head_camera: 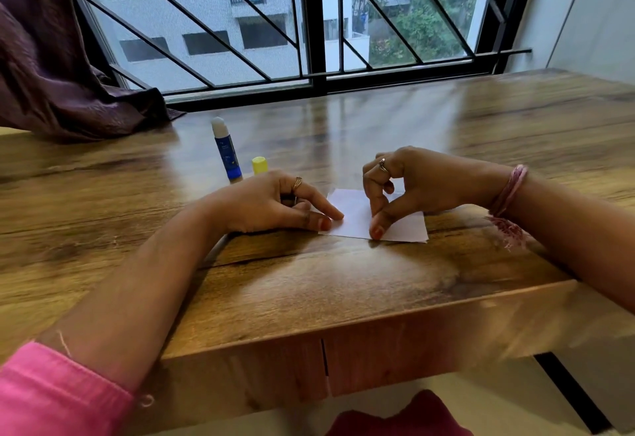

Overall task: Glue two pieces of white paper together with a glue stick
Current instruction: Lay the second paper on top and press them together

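The white paper (357, 215), seemingly already stacked, is pressed flat on the near worktop (309, 291) by fingertips of the left hand (275, 203) and right hand (409, 188), nothing gripped, while the uncapped glue stick (226, 150) is left standing far-left, so only final pressing appears left.

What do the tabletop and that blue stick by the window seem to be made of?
Table: looks like wood or a wood-grain laminate, since its streaked brown grain has a glossy sheen that mirrors the window. Glue stick: probably plastic, a smooth blue tube standing uncapped with a whitish tip. Its yellow cap beside it looks like plastic too.
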Demonstrator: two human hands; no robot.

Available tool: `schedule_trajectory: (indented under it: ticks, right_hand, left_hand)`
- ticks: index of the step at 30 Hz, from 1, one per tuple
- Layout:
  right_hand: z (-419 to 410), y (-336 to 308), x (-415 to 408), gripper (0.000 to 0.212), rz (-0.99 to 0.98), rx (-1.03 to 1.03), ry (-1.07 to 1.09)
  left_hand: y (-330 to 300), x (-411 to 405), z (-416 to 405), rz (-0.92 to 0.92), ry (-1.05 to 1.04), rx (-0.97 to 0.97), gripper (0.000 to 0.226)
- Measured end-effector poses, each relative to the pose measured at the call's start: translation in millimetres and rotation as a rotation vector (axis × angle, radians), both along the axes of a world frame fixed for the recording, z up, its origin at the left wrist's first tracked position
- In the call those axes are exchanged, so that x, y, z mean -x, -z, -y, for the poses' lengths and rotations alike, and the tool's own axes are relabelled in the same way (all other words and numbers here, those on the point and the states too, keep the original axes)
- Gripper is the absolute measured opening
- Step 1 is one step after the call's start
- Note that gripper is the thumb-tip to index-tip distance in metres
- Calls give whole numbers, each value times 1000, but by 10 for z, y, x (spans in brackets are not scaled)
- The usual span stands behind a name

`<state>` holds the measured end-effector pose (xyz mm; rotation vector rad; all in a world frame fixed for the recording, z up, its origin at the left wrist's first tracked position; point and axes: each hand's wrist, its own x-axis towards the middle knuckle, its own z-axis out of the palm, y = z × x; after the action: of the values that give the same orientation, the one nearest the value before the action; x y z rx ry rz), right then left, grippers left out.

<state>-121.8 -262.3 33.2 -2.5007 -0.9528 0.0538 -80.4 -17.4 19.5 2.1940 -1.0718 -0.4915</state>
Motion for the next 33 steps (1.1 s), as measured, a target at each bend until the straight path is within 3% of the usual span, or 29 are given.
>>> schedule_trajectory:
  ticks: [16,21,25,33]
  right_hand:
    - [453,25,207,27,-23,-47,45]
    - [530,34,330,21,-24,-172,73]
    - [684,61,449,17,20,-450,180]
    - [692,257,654,28,189,-153,259]
  left_hand:
    - [13,-15,-1,18,19,15,36]
    - [-5,27,-5,30,7,21,30]
    - [-16,51,14,35,7,17,28]
    - [-9,64,2,98,3,-26,25]
